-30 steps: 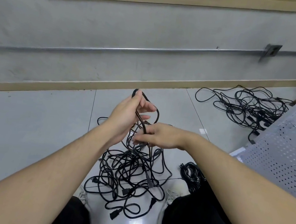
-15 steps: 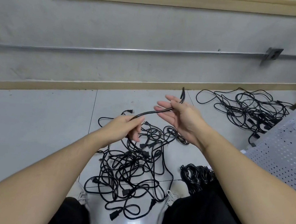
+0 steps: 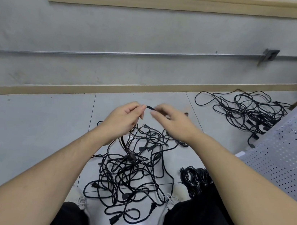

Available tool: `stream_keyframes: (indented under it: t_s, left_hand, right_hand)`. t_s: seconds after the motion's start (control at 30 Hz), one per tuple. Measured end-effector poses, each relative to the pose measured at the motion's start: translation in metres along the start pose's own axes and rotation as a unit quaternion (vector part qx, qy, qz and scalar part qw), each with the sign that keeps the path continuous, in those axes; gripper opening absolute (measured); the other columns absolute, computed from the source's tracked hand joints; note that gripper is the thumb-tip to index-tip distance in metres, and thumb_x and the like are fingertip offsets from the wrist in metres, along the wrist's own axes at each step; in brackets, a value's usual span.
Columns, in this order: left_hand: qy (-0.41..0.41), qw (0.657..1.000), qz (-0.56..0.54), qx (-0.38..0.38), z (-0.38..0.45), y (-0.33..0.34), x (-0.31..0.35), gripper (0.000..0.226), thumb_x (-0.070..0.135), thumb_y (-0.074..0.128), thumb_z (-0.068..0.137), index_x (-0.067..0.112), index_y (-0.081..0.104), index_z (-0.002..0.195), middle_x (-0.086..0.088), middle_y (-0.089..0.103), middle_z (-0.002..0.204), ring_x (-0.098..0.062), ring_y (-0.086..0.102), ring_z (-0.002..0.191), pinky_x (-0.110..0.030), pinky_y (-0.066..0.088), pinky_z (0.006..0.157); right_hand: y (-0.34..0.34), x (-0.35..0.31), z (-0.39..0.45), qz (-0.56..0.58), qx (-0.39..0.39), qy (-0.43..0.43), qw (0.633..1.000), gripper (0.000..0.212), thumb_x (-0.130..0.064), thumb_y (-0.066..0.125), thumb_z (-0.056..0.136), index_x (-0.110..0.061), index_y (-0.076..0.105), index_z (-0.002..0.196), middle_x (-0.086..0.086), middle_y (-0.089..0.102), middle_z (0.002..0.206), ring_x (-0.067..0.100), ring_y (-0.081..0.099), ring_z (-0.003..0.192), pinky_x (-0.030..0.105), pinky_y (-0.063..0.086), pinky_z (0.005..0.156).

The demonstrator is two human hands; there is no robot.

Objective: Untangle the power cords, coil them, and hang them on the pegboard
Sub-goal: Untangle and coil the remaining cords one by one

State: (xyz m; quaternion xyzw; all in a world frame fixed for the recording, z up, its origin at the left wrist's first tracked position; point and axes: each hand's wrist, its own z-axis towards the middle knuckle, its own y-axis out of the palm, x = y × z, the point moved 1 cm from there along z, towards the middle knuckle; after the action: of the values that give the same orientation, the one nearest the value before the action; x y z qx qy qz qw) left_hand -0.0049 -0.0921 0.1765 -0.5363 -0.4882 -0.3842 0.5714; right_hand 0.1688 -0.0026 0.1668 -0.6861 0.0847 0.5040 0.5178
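Observation:
A tangle of black power cords (image 3: 132, 172) lies on the tiled floor between my feet. My left hand (image 3: 124, 116) and my right hand (image 3: 171, 121) are raised above it, close together, both pinching a short stretch of one black cord (image 3: 149, 107) between their fingertips. The cord drops from my left hand down into the tangle. A coiled bundle of black cord (image 3: 195, 180) rests by my right leg. The grey perforated pegboard (image 3: 288, 149) leans at the right edge.
A second heap of loose black cords (image 3: 247, 112) sprawls on the floor near the wall, far right. A beige skirting board (image 3: 52, 88) and grey wall with a metal conduit (image 3: 114, 53) close the far side. My shoes (image 3: 79, 197) flank the tangle.
My hands have come together over the tangle. The right hand moved left from its raised, spread position and now pinches the cord right beside the left hand's fingertips.

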Motion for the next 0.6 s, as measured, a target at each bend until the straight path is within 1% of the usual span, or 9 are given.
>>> stream_keyframes:
  t_s: [0.03,0.07,0.1,0.17,0.23,0.33,0.4,0.53,0.6]
  left_hand:
    - [0.003,1.0,-0.004,0.0,0.0,0.0,0.001,0.041,0.038,0.048,0.107,0.031,0.059,0.067,0.013,0.036,0.054,-0.009,0.025,0.048,-0.022,0.02,0.043]
    - [0.002,1.0,-0.008,-0.004,-0.001,0.0,0.0,0.04,0.038,0.048,0.107,0.03,0.058,0.069,0.011,0.038,0.055,-0.009,0.026,0.048,-0.022,0.021,0.043]
    - [-0.003,1.0,-0.016,-0.011,-0.002,0.0,0.0,0.037,0.039,0.048,0.107,0.028,0.057,0.072,0.008,0.041,0.058,-0.009,0.028,0.048,-0.021,0.022,0.043]
    - [-0.01,0.999,-0.042,-0.022,-0.003,-0.002,-0.002,0.033,0.039,0.046,0.108,0.02,0.053,0.081,0.001,0.05,0.062,-0.012,0.036,0.047,-0.022,0.03,0.045]
    - [-0.014,0.997,-0.075,-0.026,-0.004,-0.003,-0.005,0.033,0.037,0.041,0.11,0.016,0.05,0.085,-0.002,0.055,0.061,-0.016,0.042,0.048,-0.025,0.037,0.048]
    - [-0.022,0.995,-0.1,-0.015,-0.002,-0.001,-0.009,0.036,0.037,0.034,0.112,0.017,0.047,0.085,0.003,0.042,0.055,-0.014,0.032,0.046,-0.026,0.028,0.048]
    - [-0.026,0.995,-0.095,-0.004,0.0,0.003,-0.009,0.037,0.041,0.034,0.111,0.019,0.044,0.083,0.005,0.035,0.056,-0.012,0.024,0.048,-0.025,0.021,0.048]
    - [-0.047,0.993,-0.109,-0.024,0.0,0.014,-0.01,0.039,0.047,0.036,0.109,0.018,0.048,0.086,-0.002,0.05,0.06,-0.016,0.04,0.047,-0.025,0.036,0.046]
    - [-0.085,0.983,-0.158,-0.039,-0.002,0.023,-0.012,0.042,0.05,0.038,0.108,0.017,0.05,0.084,-0.005,0.057,0.065,-0.018,0.052,0.052,-0.028,0.048,0.053]
  right_hand:
    - [0.008,0.0,-0.003,0.062,-0.049,0.009,0.997,0.017,-0.041,0.057,0.102,-0.026,0.064,0.099,-0.01,0.067,0.081,0.014,0.065,0.079,0.031,0.053,0.08]
    - [0.014,-0.002,-0.005,0.092,-0.065,0.01,0.994,0.016,-0.037,0.057,0.103,-0.025,0.064,0.095,-0.013,0.059,0.068,0.009,0.058,0.064,0.027,0.05,0.068]
    - [0.017,-0.004,-0.006,0.093,-0.048,0.005,0.995,0.018,-0.034,0.057,0.103,-0.024,0.062,0.089,-0.013,0.051,0.061,0.005,0.047,0.054,0.023,0.043,0.058]
    - [0.017,-0.009,-0.005,0.123,0.001,0.014,0.992,0.023,-0.029,0.056,0.104,-0.024,0.059,0.083,-0.006,0.042,0.06,0.005,0.035,0.048,0.019,0.032,0.047]
    - [0.011,-0.014,-0.005,0.214,0.032,0.052,0.975,0.019,-0.027,0.052,0.106,-0.022,0.06,0.089,-0.004,0.04,0.059,0.009,0.031,0.045,0.018,0.026,0.04]
    - [0.006,-0.014,-0.006,0.312,0.022,0.1,0.945,0.012,-0.029,0.051,0.106,-0.025,0.061,0.1,-0.007,0.037,0.054,0.01,0.027,0.045,0.019,0.022,0.038]
    - [0.004,-0.014,-0.008,0.337,-0.003,0.118,0.934,0.017,-0.032,0.052,0.105,-0.023,0.058,0.093,-0.007,0.033,0.053,0.009,0.024,0.043,0.018,0.021,0.037]
    - [-0.002,-0.024,-0.008,0.388,0.046,0.157,0.907,0.044,-0.051,0.056,0.099,-0.023,0.044,0.067,-0.009,0.026,0.052,0.008,0.019,0.043,0.019,0.017,0.039]
    - [0.0,-0.027,-0.006,0.431,0.067,0.156,0.886,0.049,-0.054,0.058,0.097,-0.026,0.037,0.063,-0.008,0.023,0.054,0.009,0.015,0.046,0.021,0.014,0.041]
